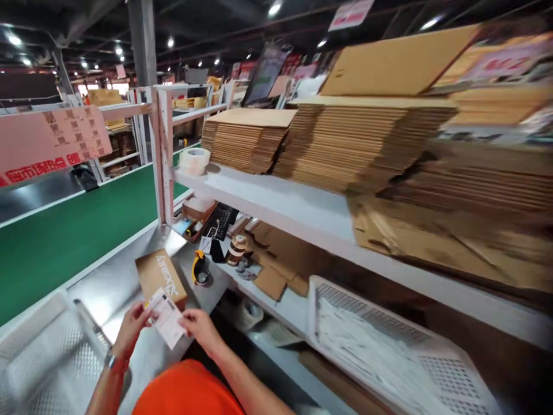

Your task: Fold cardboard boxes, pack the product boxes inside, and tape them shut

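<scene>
Both my hands pinch a white shipping label (pixel 166 320) with dark print, one at each side. My left hand (pixel 135 324), with a watch at the wrist, grips its left edge. On the opposite edge, my right hand (pixel 197 325) has its fingers closed. Just behind the label a brown cardboard box (pixel 154 271) with white lettering stands on the metal table (pixel 125 288); the label overlaps its front in view, and I cannot tell whether they touch. A yellow and black tape dispenser (pixel 200 268) sits to the right of the box.
A white basket (pixel 56 305) stands at left, beside a green conveyor belt (pixel 129 199). Stacked flat cartons (pixel 341 144) and tape rolls (pixel 194 161) fill the upper shelf (pixel 298 204). Below are a keyboard (pixel 222 221), a cup (pixel 236 251) and another white basket (pixel 389 346) holding white sheets.
</scene>
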`<action>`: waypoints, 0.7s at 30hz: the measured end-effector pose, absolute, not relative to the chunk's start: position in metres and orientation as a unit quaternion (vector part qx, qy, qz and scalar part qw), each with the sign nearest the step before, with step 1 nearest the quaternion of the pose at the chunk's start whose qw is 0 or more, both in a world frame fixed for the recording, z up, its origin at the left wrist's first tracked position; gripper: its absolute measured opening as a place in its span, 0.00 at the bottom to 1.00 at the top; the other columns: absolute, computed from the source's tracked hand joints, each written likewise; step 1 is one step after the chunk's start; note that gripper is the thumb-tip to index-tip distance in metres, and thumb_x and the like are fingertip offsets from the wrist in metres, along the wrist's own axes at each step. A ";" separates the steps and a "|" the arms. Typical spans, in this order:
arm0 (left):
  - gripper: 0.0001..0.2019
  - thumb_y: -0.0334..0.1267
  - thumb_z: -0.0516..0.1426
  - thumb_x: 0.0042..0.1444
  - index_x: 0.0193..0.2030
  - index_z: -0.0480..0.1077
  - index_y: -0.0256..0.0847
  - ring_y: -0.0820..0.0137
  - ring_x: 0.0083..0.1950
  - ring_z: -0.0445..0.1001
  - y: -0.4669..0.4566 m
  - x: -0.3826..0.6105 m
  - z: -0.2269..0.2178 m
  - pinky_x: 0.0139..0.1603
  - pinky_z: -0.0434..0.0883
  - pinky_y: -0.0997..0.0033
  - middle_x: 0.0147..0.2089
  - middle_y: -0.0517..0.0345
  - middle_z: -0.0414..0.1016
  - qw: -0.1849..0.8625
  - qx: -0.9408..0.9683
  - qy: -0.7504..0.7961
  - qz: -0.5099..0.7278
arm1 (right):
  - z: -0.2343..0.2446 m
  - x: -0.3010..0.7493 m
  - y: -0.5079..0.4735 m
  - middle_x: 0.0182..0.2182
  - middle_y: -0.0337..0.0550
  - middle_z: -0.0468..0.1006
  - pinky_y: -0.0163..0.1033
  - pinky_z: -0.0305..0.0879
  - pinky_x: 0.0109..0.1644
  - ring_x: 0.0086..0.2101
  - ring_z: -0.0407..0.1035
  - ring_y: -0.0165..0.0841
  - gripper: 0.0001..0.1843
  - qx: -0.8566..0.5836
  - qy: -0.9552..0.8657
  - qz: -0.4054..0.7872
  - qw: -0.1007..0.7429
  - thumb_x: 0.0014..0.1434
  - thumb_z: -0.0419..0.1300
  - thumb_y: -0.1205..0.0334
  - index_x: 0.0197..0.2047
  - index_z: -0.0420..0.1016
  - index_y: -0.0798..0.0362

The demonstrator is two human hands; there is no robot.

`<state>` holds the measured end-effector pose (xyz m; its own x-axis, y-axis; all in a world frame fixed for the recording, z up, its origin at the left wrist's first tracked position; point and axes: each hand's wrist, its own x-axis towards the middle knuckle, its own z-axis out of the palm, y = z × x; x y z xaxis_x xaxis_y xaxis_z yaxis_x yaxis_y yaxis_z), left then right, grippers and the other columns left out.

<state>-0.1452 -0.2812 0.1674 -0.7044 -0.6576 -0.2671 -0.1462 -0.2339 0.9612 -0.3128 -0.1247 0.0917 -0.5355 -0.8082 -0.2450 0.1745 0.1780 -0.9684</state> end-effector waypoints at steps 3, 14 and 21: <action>0.31 0.65 0.74 0.41 0.37 0.83 0.36 0.67 0.31 0.76 -0.256 -0.168 0.154 0.32 0.69 0.70 0.32 0.50 0.83 0.150 0.338 -0.578 -0.728 | 0.097 -0.302 -0.123 0.24 0.37 0.76 0.36 0.60 0.31 0.24 0.63 0.28 0.33 -0.149 0.617 -0.663 0.396 0.47 0.76 0.28 0.32 0.84 0.52; 0.29 0.64 0.72 0.44 0.34 0.81 0.34 0.65 0.30 0.78 -0.245 -0.167 0.142 0.31 0.73 0.68 0.30 0.47 0.83 0.194 0.413 -0.552 -0.698 | 0.112 -0.293 -0.114 0.31 0.41 0.82 0.37 0.64 0.34 0.29 0.70 0.31 0.29 -0.096 0.534 -0.667 0.511 0.48 0.79 0.33 0.35 0.86 0.52; 0.28 0.64 0.73 0.45 0.32 0.81 0.35 0.65 0.28 0.79 -0.242 -0.163 0.141 0.29 0.72 0.69 0.29 0.47 0.83 0.196 0.413 -0.551 -0.699 | 0.118 -0.292 -0.117 0.30 0.40 0.81 0.37 0.63 0.35 0.29 0.70 0.30 0.25 -0.091 0.522 -0.668 0.522 0.47 0.80 0.40 0.35 0.86 0.52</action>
